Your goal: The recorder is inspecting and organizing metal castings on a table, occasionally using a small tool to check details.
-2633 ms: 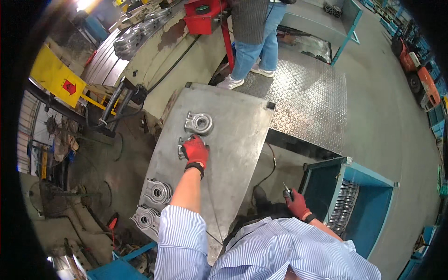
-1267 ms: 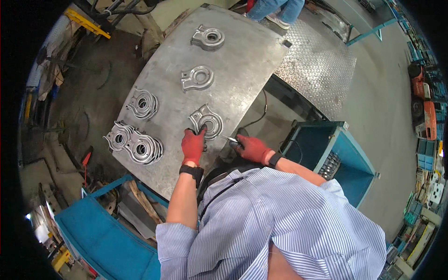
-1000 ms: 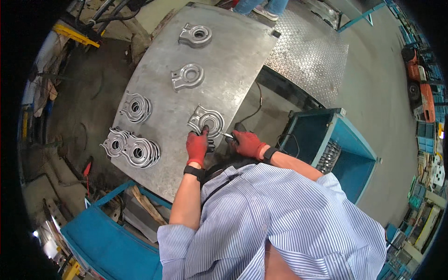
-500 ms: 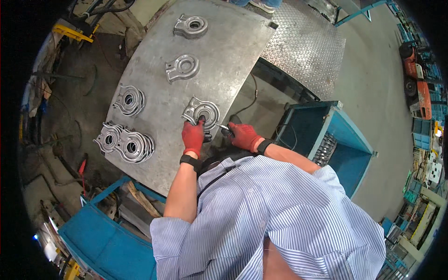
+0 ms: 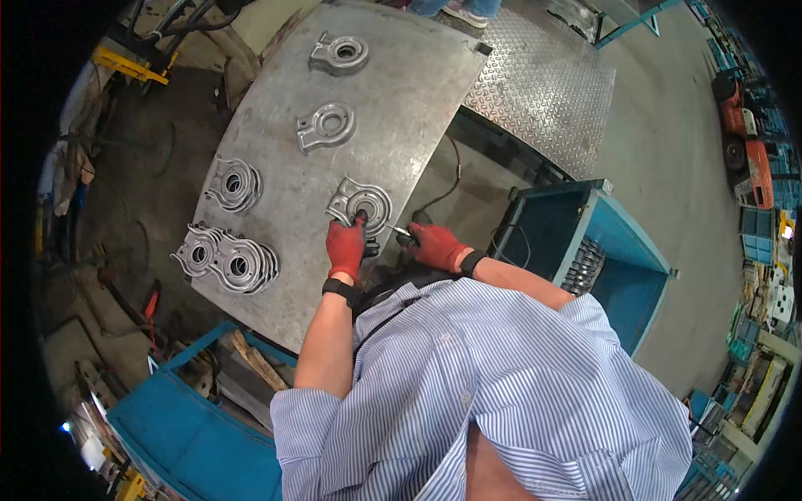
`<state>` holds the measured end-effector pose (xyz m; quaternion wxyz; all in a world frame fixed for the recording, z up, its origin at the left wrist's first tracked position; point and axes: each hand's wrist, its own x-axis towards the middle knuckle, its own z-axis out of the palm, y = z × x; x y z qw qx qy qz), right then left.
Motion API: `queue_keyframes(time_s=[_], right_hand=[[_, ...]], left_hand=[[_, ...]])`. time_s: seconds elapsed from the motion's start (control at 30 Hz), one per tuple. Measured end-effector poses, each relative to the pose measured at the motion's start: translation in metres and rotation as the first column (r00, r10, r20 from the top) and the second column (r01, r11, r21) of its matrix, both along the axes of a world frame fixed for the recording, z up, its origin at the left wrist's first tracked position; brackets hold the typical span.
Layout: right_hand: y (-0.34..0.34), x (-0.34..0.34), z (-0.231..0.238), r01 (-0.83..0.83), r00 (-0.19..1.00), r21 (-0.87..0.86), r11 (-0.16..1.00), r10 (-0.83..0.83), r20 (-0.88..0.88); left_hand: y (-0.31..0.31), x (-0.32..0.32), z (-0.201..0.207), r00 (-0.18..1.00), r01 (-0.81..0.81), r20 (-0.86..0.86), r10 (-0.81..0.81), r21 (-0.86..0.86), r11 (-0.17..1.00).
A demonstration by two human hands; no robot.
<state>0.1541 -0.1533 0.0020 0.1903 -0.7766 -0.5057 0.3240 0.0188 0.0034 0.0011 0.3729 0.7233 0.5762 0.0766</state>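
Observation:
A stamped metal bracket with a round ringed opening [image 5: 368,199] lies at the right edge of the metal table [image 5: 401,92]. My left hand [image 5: 344,249], in a red glove with black fingertips, is closed on the near side of this bracket, thumb on top by the ring. My right hand [image 5: 438,244], gloved alike, pinches a slim pen-like tool [image 5: 402,230]. The tool's pale tip points left at the bracket's right rim; whether it touches cannot be made out.
Two single brackets [image 5: 344,55] [image 5: 327,127] sit farther up the table. Stacks of similar brackets [image 5: 234,185] [image 5: 242,264] stand at the left. A blue bin [image 5: 626,275] at right holds metal parts; another blue bin [image 5: 192,426] is lower left. A person's shoe [image 5: 466,15] shows beyond the table.
The view has shifted very slightly. Both hands, the bracket and the pen-like tool keep nearly the same places.

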Motion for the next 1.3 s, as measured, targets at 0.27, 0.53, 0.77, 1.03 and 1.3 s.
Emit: queue_keyframes(time_s=[0.27, 0.53, 0.77, 1.03, 1.3], right_hand=[[-0.005, -0.002, -0.002, 0.026, 0.999, 0.049, 0.998, -0.025, -0.033], [-0.004, -0.002, -0.001, 0.032, 0.998, 0.009, 0.999, -0.031, -0.054], [-0.003, -0.008, -0.008, 0.072, 0.995, 0.117, 0.99, -0.064, -0.073], [-0.002, -0.006, -0.016, 0.08, 0.996, 0.165, 0.983, -0.075, -0.039], [-0.011, 0.009, -0.001, 0.277, 0.96, 0.254, 0.926, -0.258, -0.108]], left_hand=[[0.006, -0.006, -0.02, 0.999, -0.045, 0.02, 0.048, -0.118, 0.992], [0.001, 0.0, -0.001, 0.996, -0.029, -0.081, 0.028, -0.01, 1.0], [0.006, -0.005, -0.011, 0.998, -0.064, -0.012, 0.063, -0.129, 0.99], [0.008, -0.004, -0.016, 0.996, -0.087, 0.004, 0.088, -0.147, 0.985], [0.031, -0.024, -0.005, 0.993, -0.026, 0.109, 0.035, -0.083, 0.996]])
